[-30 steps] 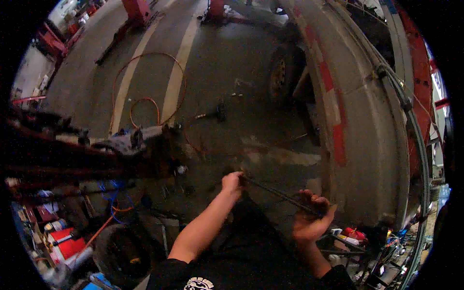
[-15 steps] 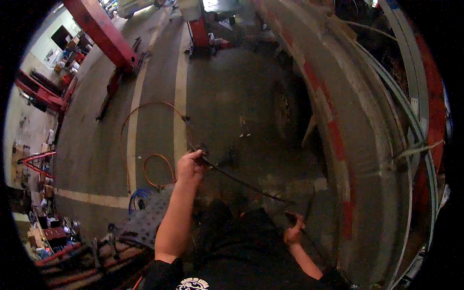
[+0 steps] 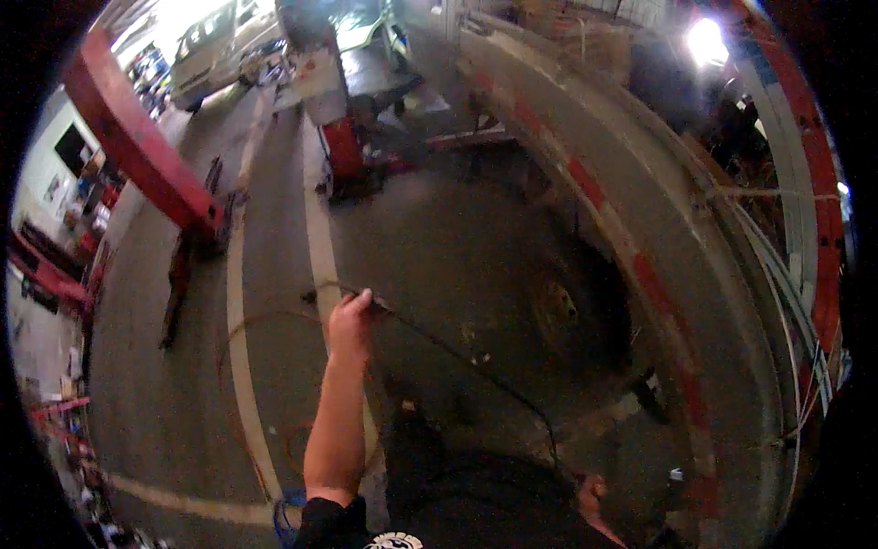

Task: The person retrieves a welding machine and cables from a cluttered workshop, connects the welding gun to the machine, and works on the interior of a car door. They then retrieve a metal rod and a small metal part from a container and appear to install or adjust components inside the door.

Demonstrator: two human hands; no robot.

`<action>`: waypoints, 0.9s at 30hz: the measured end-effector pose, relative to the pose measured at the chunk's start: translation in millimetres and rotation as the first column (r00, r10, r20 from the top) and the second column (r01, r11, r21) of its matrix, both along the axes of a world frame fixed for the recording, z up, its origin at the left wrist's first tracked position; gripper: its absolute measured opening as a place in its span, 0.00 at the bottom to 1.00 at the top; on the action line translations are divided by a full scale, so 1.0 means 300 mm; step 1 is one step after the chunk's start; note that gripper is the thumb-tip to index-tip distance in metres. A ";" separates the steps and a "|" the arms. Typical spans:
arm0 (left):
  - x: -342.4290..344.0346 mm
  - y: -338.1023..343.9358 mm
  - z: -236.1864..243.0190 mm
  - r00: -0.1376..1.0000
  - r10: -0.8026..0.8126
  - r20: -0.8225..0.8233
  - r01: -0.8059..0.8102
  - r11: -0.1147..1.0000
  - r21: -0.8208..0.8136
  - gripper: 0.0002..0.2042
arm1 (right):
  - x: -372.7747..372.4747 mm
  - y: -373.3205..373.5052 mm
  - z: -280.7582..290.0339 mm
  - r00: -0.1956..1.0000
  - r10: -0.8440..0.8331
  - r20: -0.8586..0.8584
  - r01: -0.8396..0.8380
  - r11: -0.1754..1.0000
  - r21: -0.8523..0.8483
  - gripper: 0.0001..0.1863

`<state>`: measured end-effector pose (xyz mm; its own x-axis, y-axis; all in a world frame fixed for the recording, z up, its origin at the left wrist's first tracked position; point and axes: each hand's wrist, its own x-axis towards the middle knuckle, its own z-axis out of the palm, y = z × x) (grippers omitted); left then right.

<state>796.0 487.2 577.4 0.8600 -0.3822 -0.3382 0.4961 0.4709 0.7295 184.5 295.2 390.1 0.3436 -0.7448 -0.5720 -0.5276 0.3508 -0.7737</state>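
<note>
My left hand (image 3: pixel 352 316) is raised ahead of me, fingers closed around one end of a thin black hose (image 3: pixel 471 361). The hose slopes down to the right and bends toward my right hand (image 3: pixel 593 494), low by my right side. That hand's fingers look curled where the hose reaches it, though dimness and blur hide the exact grip. A dark fitting (image 3: pixel 311 296) pokes out left of my left fist. From about there a thin orange hose (image 3: pixel 265 316) curves over the floor in a wide loop.
A long beam with red and pale stripes (image 3: pixel 585 183) runs along the right, beside a dark wheel (image 3: pixel 560 306). Red lift posts (image 3: pixel 146 137) stand at the left. Pale painted lines (image 3: pixel 240 366) cross the floor; a blue hose coil (image 3: pixel 291 512) lies low left. A vehicle (image 3: pixel 215 50) stands far back.
The view has tilted up and shifted, showing more of the far garage. My right hand has dropped lower and farther right in the picture. My left hand keeps its hold on the black hose.
</note>
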 end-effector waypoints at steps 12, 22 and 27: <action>0.969 0.077 0.188 0.984 0.157 -0.079 -0.159 0.987 -0.020 0.03 | 0.503 -0.176 0.152 0.431 -0.900 0.072 0.863 0.434 0.259 0.41; 1.664 0.237 0.328 0.972 0.140 0.187 -0.149 0.988 0.034 0.04 | 1.626 -0.437 0.185 0.266 -0.912 0.312 0.856 0.373 0.359 0.28; 2.052 0.171 0.330 0.950 0.138 0.279 -0.144 0.990 0.001 0.05 | 2.095 -0.609 -0.139 0.524 -0.680 0.512 0.598 0.722 0.348 0.28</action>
<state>1411.7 538.6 676.3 0.9656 -0.2455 -0.0853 0.2025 0.5047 0.8392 813.1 112.5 348.5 0.0816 -0.8427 -0.5322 0.4023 0.5164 -0.7560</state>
